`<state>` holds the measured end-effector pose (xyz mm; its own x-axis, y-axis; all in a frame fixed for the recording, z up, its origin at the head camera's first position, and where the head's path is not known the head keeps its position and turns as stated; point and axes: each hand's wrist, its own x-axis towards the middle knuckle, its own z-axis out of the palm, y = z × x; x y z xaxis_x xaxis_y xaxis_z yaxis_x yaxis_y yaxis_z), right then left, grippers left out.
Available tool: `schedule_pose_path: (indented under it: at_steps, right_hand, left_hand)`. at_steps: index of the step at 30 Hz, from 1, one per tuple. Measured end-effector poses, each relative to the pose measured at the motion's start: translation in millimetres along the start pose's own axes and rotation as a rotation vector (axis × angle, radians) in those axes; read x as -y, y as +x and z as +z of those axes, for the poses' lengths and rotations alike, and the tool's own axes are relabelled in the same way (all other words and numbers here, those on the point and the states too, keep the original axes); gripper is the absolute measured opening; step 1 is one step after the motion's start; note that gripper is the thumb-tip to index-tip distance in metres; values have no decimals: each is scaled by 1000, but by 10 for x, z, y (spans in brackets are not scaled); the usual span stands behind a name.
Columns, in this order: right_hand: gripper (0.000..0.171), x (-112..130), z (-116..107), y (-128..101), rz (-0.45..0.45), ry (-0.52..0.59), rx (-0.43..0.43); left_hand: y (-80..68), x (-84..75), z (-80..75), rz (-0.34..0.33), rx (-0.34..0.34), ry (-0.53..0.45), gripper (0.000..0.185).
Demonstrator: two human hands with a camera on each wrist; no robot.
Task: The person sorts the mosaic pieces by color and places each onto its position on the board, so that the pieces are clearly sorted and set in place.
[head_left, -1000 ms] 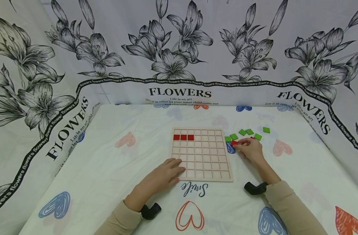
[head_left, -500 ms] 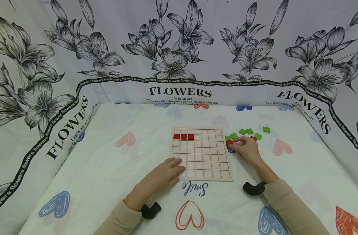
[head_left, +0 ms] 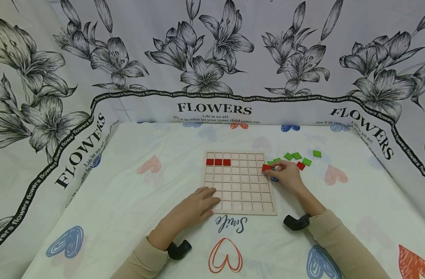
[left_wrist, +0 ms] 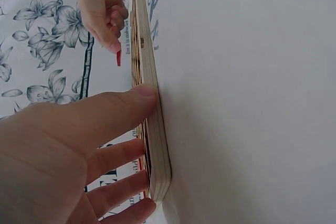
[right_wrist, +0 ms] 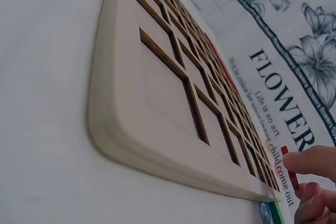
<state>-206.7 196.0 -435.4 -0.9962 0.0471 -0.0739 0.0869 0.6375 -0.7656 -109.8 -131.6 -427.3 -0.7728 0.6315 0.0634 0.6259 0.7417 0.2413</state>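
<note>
A pale wooden grid board [head_left: 238, 186] lies on the cloth, with three red square tiles [head_left: 218, 162] side by side in its second row from the far edge. Between thumb and fingers, my right hand [head_left: 288, 175] pinches another red tile [head_left: 266, 167] above the board's right edge; the right wrist view shows this tile [right_wrist: 290, 169] held nearly on edge. My left hand [head_left: 195, 205] rests on the near left corner of the board. In the left wrist view its thumb [left_wrist: 105, 116] touches the board's near side, while the other fingers reach over the left edge, loosely extended.
Several green tiles [head_left: 296, 155] and one loose red tile [head_left: 300, 166] lie on the cloth right of the board. Some green ones are partly hidden by my right hand. A white flower-printed curtain [head_left: 212, 58] hangs behind the table.
My right hand has carried the pinched red tile leftward, from beside the board to over its right edge. The loose red tile has come into fuller view. My left hand stays put.
</note>
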Motion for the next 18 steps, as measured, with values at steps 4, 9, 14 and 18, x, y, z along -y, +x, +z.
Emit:
schedule_pose_path:
  at_steps: [4, 9, 14, 18]
  right_hand:
    - [41, 46, 29, -2, -11, 8, 7]
    - [42, 108, 58, 3, -26, 10, 8]
    - [40, 158, 94, 16, -20, 35, 5]
    - [39, 192, 132, 29, -23, 65, 19]
  left_hand:
    - [-2, 0, -2, 1, -2, 1, 37]
    - [-4, -4, -6, -3, -2, -6, 36]
    - [-6, -1, 0, 1, -5, -2, 36]
    - [-8, 7, 5, 6, -13, -2, 36]
